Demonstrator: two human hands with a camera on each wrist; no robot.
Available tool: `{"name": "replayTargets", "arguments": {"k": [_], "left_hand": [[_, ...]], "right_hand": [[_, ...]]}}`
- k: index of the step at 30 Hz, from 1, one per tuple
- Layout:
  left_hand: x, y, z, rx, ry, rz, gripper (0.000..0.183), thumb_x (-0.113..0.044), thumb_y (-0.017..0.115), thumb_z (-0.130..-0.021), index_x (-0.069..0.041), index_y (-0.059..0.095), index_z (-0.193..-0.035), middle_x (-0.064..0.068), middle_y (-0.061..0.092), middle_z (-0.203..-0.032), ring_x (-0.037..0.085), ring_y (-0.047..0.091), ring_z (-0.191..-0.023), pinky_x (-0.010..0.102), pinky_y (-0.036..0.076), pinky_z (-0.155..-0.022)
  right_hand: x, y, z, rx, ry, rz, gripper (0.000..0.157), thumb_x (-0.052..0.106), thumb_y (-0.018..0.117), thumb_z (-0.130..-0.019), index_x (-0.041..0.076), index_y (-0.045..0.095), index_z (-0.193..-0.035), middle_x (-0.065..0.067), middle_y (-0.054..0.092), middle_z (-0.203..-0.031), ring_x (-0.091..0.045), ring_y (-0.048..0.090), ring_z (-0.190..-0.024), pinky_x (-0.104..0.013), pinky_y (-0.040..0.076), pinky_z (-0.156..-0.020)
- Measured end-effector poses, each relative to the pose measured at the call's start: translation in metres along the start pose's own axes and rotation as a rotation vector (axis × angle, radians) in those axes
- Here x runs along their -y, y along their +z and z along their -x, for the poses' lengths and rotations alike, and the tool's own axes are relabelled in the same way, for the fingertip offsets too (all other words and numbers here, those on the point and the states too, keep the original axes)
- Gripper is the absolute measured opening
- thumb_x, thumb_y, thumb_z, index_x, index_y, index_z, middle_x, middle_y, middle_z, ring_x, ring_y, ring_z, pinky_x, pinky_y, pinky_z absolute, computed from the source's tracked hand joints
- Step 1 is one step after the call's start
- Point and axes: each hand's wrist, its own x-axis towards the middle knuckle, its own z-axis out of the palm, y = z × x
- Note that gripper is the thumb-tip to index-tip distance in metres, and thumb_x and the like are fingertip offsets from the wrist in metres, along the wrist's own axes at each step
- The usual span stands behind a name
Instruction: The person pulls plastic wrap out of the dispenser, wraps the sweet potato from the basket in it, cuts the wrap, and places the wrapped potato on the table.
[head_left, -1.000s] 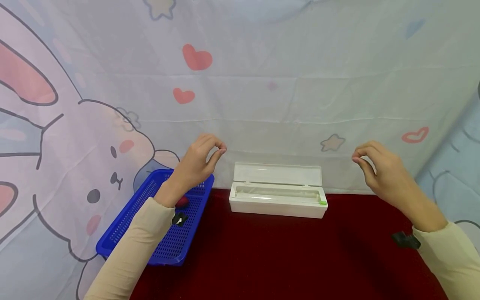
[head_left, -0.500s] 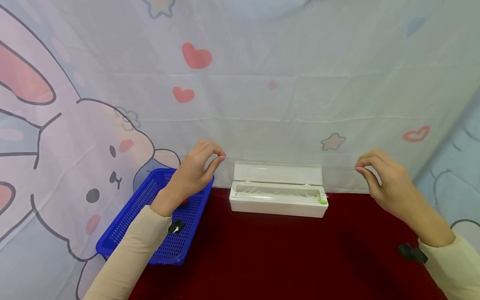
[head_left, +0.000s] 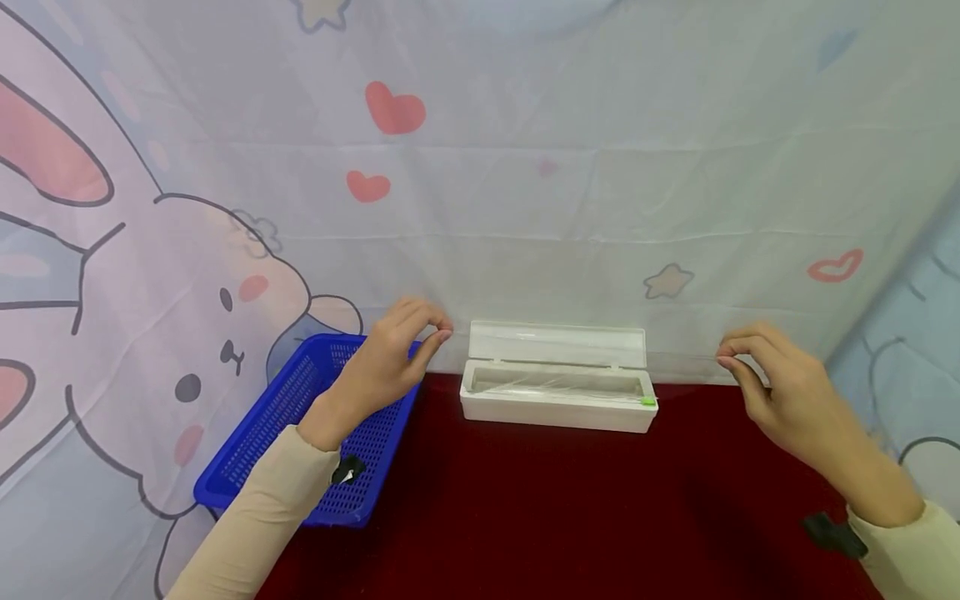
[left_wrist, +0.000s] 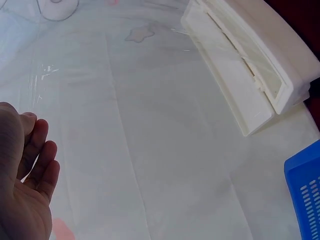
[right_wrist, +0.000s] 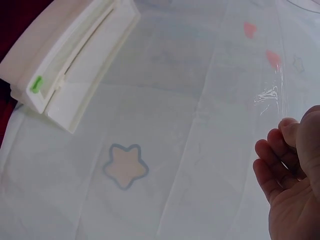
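My left hand (head_left: 378, 362) pinches thumb to fingertips, raised just left of a long white cling film dispenser (head_left: 558, 412). On the dispenser's right side, my right hand (head_left: 795, 408) pinches at a similar height. Between the two hands stretches a sheet of clear cling film (right_wrist: 267, 95), visible mostly as glints and wrinkles, and also as shiny streaks of film (left_wrist: 42, 77) by the left fingertips. The dispenser's lid (head_left: 557, 343) stands up at the back, and a green slider (head_left: 648, 401) sits at its right front corner. The film's lower edge is hard to make out.
A blue perforated basket (head_left: 345, 515) stands on the left, partly covered by my left forearm. Dark red cloth (head_left: 525, 500) covers the table. Behind rises a pale curtain (head_left: 510, 192) printed with hearts, stars and a rabbit.
Both hands have come down gradually, keeping their pinch, and the right one has drifted slightly right. Streaks of film now show across the dispenser's opening. Dispenser and basket stay put.
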Motion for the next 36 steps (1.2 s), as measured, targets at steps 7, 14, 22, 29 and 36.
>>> {"name": "replayTargets", "arguments": {"k": [7,14,22,29,36], "left_hand": [[-0.004,-0.001,0.008,0.023,-0.012,-0.008,0.003,-0.004,0.065,-0.105,-0.004,0.068,-0.107,0.007,0.07,-0.105,0.026,0.062,-0.111,0.041,0.053,-0.098],[-0.008,-0.003,0.012,0.028,0.01,-0.012,0.004,-0.004,0.065,-0.105,-0.004,0.068,-0.107,0.006,0.07,-0.106,0.025,0.062,-0.111,0.038,0.054,-0.097],[-0.016,-0.007,0.02,0.026,0.035,-0.026,0.005,-0.006,0.064,-0.106,-0.004,0.068,-0.107,0.005,0.069,-0.106,0.022,0.062,-0.107,0.033,0.054,-0.092],[-0.021,-0.01,0.03,0.039,0.033,-0.021,0.005,-0.008,0.065,-0.106,-0.005,0.068,-0.107,0.005,0.069,-0.109,0.023,0.061,-0.11,0.031,0.052,-0.097],[-0.026,-0.008,0.038,0.051,0.023,0.007,0.01,-0.013,0.062,-0.108,-0.005,0.068,-0.108,0.005,0.068,-0.109,0.023,0.061,-0.111,0.03,0.05,-0.099]], "right_hand": [[0.005,0.003,0.003,-0.033,-0.026,-0.032,0.05,0.034,0.05,-0.114,-0.007,0.069,-0.092,-0.014,0.068,-0.093,-0.01,0.056,-0.085,-0.01,0.043,-0.072],[0.015,0.001,0.01,-0.042,0.005,-0.043,0.051,0.035,0.05,-0.114,-0.007,0.069,-0.092,-0.013,0.068,-0.094,-0.008,0.058,-0.088,-0.008,0.044,-0.081],[0.029,-0.001,0.015,-0.05,0.006,-0.055,0.051,0.035,0.05,-0.114,-0.007,0.069,-0.091,-0.015,0.068,-0.093,-0.012,0.061,-0.089,-0.005,0.045,-0.089],[0.037,-0.001,0.02,-0.041,-0.006,-0.065,0.05,0.034,0.05,-0.114,-0.006,0.068,-0.092,-0.014,0.068,-0.095,-0.01,0.059,-0.09,-0.008,0.046,-0.085],[0.036,0.0,0.03,-0.038,0.001,-0.095,0.05,0.035,0.05,-0.114,-0.006,0.068,-0.092,-0.015,0.067,-0.095,-0.01,0.059,-0.095,-0.004,0.043,-0.095]]}}
